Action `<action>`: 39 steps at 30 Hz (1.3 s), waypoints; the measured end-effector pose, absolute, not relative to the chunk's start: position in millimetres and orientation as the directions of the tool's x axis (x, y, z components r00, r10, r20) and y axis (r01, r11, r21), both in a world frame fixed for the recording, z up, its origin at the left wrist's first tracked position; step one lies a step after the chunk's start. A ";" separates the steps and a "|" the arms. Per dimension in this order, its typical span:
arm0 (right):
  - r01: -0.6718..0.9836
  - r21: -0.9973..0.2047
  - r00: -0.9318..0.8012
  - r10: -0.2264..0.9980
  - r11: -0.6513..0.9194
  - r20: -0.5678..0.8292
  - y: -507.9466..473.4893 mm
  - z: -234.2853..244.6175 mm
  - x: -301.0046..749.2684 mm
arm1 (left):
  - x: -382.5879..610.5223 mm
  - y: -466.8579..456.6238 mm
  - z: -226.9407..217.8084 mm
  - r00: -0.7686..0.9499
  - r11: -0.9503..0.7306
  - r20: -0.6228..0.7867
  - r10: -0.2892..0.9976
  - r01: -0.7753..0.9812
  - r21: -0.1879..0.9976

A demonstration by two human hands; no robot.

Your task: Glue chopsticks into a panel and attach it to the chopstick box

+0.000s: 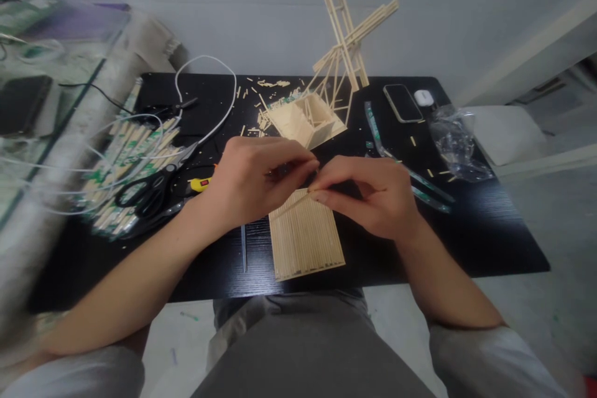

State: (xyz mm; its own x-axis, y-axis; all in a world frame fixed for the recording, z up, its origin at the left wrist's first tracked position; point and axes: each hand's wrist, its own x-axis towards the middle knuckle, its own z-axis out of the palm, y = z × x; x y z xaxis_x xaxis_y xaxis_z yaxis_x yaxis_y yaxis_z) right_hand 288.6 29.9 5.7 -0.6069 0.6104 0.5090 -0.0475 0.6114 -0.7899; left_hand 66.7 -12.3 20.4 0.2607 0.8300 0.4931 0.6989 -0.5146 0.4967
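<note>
A flat panel of thin wooden sticks laid side by side [308, 239] lies on the table in front of me. Above its far edge, my right hand [373, 196] pinches one end of a thin wooden stick [291, 204], which slants down to the left. My left hand [265, 177] hovers just beside it, thumb and fingertips pressed together; what lies between them, if anything, is hidden. Behind both hands stands a small wooden stick model [303, 124] with crossed, windmill-like blades [347, 37].
Left of me are black-handled scissors [149, 193], wrapped bundles of chopsticks [125, 161], a white cable [233, 84] and a yellow cutter [200, 184]. On the right lie a phone [402, 103], a white earbud case [423, 97], clear plastic wrap [454, 143] and green-printed wrappers [429, 189].
</note>
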 end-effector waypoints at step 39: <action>-0.055 -0.776 -0.599 0.600 0.629 0.529 30.4 2.8 289.3 | 67.1 -14.7 22.9 0.303 -0.565 0.516 0.801 0.667 0.486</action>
State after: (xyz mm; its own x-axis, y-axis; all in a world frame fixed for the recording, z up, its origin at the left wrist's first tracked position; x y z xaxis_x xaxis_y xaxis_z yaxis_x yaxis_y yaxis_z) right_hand 289.3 30.4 2.8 -0.5993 0.6004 0.5295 -0.0555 0.6287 -0.7757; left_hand 67.1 -14.7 22.9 0.3033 0.8010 0.5161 0.6666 -0.5654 0.4858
